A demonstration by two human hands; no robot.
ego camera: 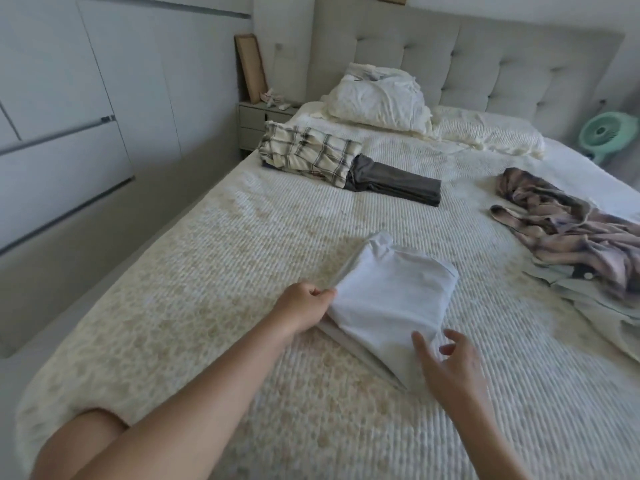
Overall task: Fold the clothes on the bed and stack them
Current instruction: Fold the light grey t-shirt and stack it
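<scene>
A folded white garment (391, 299) lies on the cream bedspread (214, 271) in the near middle. My left hand (304, 304) pinches its left edge and lifts that side a little. Over its near right corner my right hand (450, 368) hovers with fingers spread, holding nothing. Farther up the bed sit a folded plaid garment (308, 154) and a folded dark grey garment (398, 183) side by side, touching. An unfolded pink and grey garment (568, 220) sprawls at the right, partly over a pale green piece (588, 292).
Rumpled white pillows (377, 95) and a cream blanket (485, 133) lie against the tufted headboard (485, 64). A nightstand (256, 123) stands at the bed's far left, white cupboards (69, 116) along the left wall, a mint fan (606, 133) at the far right.
</scene>
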